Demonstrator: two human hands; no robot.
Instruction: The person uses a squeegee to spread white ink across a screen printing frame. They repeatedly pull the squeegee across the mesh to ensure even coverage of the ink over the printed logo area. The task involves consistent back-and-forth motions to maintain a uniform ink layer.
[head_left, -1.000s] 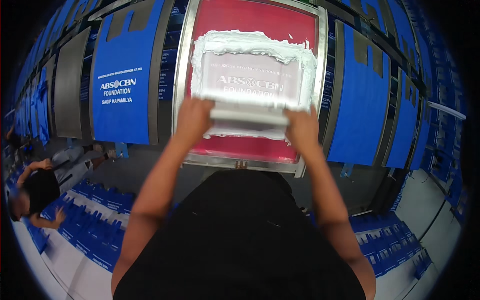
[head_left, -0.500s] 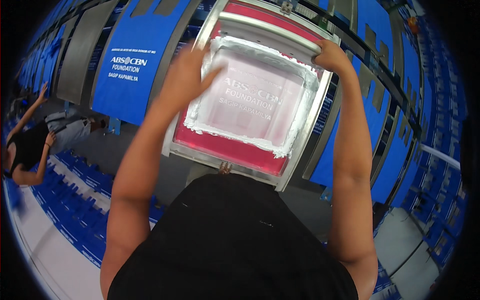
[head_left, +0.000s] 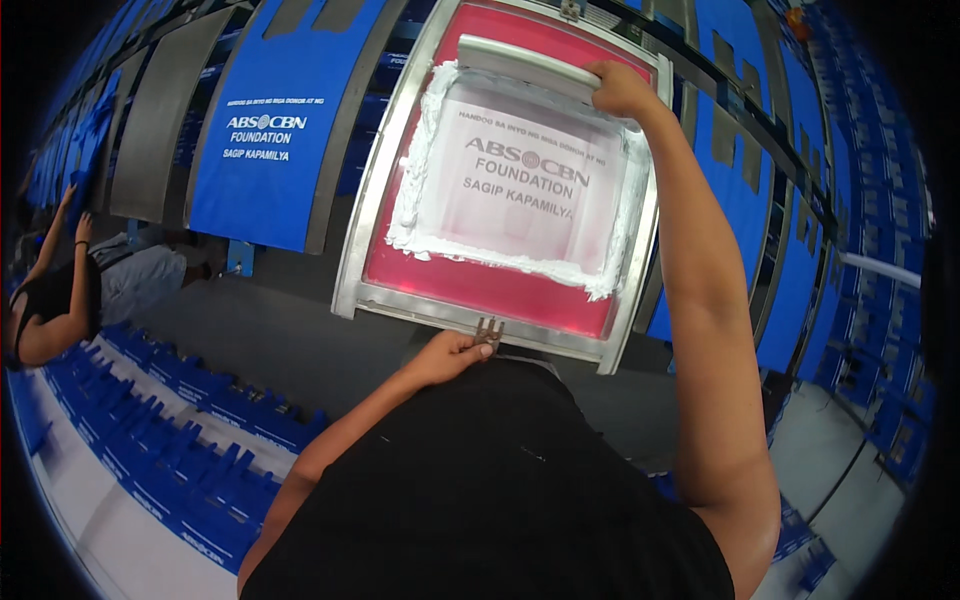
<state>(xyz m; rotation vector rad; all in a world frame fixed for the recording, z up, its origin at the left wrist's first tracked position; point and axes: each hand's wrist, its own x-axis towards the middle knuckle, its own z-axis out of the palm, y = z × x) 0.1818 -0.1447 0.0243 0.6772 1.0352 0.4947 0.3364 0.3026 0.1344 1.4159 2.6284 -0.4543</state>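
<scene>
A silk-screen frame with metal sides and a pink-red mesh lies in front of me, tilted slightly. White ink is banked thickly round the pale window, where grey lettering shows. A long squeegee lies across the far end of the window. My right hand is closed round its right end. Close to my body, my left hand pinches a small brown pronged bracket at the frame's near edge.
Blue printed cloth covers a board to the left, beside a bare grey board. More blue pieces line the rack on the right. At far left a person handles blue cloth. Rows of blue pieces lie behind.
My left hand has left the frame's far left side and come back to the bracket at its near edge. My right hand stays on the squeegee, which sits slightly farther away.
</scene>
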